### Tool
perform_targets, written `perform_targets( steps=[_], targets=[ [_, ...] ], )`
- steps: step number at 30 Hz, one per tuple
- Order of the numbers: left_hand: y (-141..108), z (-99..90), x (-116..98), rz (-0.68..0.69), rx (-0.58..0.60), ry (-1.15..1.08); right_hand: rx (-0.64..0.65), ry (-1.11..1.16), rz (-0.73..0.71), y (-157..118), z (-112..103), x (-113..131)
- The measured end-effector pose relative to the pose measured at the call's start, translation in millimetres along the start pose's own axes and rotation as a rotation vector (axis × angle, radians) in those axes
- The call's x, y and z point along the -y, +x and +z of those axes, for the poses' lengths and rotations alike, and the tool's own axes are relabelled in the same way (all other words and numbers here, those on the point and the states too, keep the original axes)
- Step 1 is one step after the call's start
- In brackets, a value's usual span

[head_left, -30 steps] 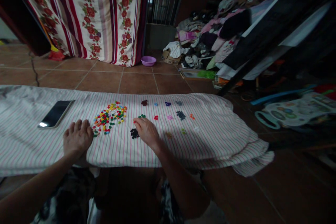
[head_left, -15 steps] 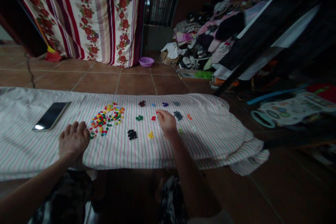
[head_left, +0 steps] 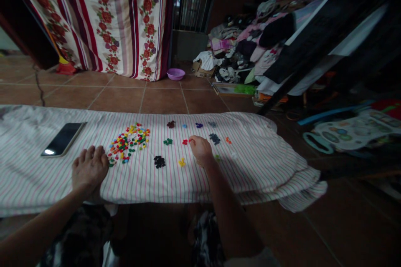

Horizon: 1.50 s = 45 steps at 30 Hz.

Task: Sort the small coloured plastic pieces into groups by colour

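Observation:
My left hand lies flat with fingers spread on the striped cloth, just left of a mixed pile of small coloured pieces. My right hand is closed in a pinch beside a small red group; a red piece shows at its fingertips. Around it lie small one-colour groups: dark green, black, yellow, brown, dark blue, dark grey and orange.
A phone lies on the cloth at the left. Beyond the cloth are a purple basin, a floral curtain and a heap of clothes. A toy stands at the right.
My right hand has come down slightly toward the red group, its fingers still pinched. My left hand stays flat in place. The whole view has shifted a little.

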State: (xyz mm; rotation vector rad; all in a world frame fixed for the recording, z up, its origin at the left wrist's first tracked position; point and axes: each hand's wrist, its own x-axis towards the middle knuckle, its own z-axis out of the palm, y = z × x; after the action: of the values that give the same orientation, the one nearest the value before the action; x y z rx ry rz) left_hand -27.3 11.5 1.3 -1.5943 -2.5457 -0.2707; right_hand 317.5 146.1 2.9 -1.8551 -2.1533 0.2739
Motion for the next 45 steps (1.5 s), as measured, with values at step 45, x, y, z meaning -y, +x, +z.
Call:
perform_targets(
  steps=[45],
  targets=[
    [2.0,8.0,2.2,-0.038,0.008,0.097,-0.097,0.198,-0.148,0.6,15.5,47.9]
  ],
)
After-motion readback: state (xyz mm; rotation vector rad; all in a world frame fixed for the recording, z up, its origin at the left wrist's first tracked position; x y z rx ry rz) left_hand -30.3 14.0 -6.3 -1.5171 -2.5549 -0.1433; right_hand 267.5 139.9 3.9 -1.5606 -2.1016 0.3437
